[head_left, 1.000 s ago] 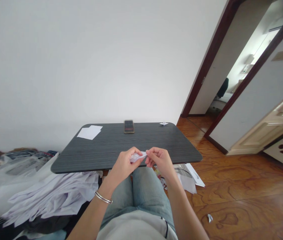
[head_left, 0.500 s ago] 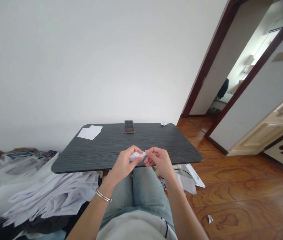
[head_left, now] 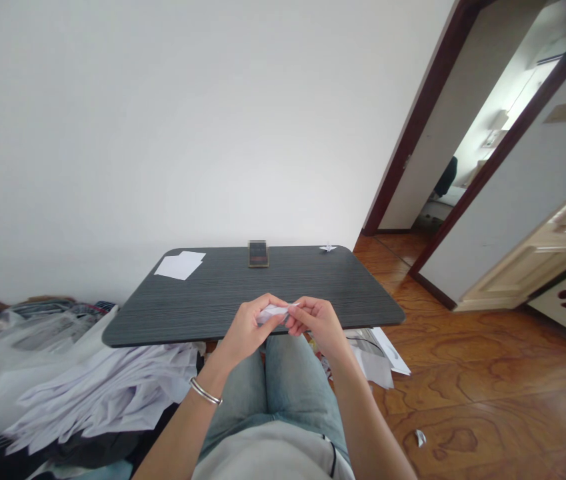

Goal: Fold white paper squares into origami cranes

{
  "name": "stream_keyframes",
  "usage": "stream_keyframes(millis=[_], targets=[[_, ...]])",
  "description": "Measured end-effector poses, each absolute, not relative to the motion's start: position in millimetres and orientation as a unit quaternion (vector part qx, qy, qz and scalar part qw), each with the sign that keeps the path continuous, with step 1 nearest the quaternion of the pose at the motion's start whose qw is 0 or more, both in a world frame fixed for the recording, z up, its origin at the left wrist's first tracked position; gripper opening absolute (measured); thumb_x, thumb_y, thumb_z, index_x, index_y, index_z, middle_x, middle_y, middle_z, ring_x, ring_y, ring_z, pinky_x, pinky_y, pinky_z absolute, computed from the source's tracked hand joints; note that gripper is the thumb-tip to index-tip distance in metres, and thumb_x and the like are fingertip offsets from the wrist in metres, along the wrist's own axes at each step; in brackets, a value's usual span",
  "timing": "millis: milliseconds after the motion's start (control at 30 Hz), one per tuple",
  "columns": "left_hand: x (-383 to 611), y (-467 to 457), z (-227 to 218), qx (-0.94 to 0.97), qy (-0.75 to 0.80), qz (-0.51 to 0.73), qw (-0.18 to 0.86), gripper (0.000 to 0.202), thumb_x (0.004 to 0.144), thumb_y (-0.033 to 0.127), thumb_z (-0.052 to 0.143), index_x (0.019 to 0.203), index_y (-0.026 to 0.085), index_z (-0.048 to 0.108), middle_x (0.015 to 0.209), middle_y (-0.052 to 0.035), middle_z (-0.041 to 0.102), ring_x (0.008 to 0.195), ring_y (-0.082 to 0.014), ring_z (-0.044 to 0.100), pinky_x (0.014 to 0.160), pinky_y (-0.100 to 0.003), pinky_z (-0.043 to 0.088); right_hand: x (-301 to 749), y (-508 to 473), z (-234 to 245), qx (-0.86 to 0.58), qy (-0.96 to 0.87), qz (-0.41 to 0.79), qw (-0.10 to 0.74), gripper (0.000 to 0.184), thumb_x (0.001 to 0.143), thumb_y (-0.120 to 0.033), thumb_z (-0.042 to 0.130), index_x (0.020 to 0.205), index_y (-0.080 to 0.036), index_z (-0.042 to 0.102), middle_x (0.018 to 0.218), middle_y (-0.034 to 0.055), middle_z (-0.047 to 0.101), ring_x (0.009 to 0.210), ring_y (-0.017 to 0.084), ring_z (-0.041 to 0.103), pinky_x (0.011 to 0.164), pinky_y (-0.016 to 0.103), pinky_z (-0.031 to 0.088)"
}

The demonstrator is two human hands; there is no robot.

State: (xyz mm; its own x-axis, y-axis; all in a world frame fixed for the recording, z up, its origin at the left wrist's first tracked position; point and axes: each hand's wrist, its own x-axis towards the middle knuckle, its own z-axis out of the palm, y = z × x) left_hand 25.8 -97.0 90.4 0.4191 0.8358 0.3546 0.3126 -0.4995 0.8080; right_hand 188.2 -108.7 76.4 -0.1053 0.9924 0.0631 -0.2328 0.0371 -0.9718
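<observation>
1. You hold a small folded paper in front of you, above your lap and just over the near edge of the dark table.
2. Your left hand is closed on the paper's left part: thumb on top, fingers curled beneath it.
3. Your right hand pinches the paper's right tip, thumb and forefinger pressed together on it.
4. The paper's long axis runs left to right, from one hand across to the other, nearly level, with the right tip a shade higher.
5. Most of the paper lies inside the left hand; only the narrow end reaches the right fingertips, so the left hand carries it and the right only nips the end.
6. The two hands sit very close, fingertips almost touching over the middle of the paper.
7. Well apart, on the far side of the table, lie a white sheet, a small dark stand and a tiny folded paper figure.
8. More loose paper is heaped on the floor to your left.
</observation>
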Motion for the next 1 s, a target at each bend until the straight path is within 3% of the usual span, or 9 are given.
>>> stream_keyframes(millis=[633, 1000], targets=[[24.3, -97.2, 88.4, 0.763, 0.361, 0.397, 0.359, 0.021, 0.081, 0.032, 0.057, 0.092, 0.016, 0.064, 0.079, -0.0015, 0.067, 0.062, -0.0118, 0.051, 0.058, -0.021, 0.036, 184.4, -113.6, 74.8, -0.369, -0.49, 0.554, 0.563, 0.024, 0.071, -0.036, 0.069, 0.062, -0.015, 0.061, 0.05, -0.0002, 0.064, 0.039, 0.008, 0.055, 0.04, 0.017, 0.044], [23.4, -97.0, 86.7, 0.764, 0.366, 0.389, 0.361, 0.021, 0.08, 0.032, 0.057, 0.091, 0.016, 0.064, 0.074, 0.0, 0.065, 0.057, -0.0101, 0.047, 0.054, -0.021, 0.033, 188.1, -112.8, 73.3, -0.377, -0.497, 0.554, 0.551, 0.033, 0.074, -0.046, 0.063, 0.063, -0.015, 0.062, 0.052, 0.0022, 0.067, 0.039, 0.01, 0.058, 0.041, 0.018, 0.047]])
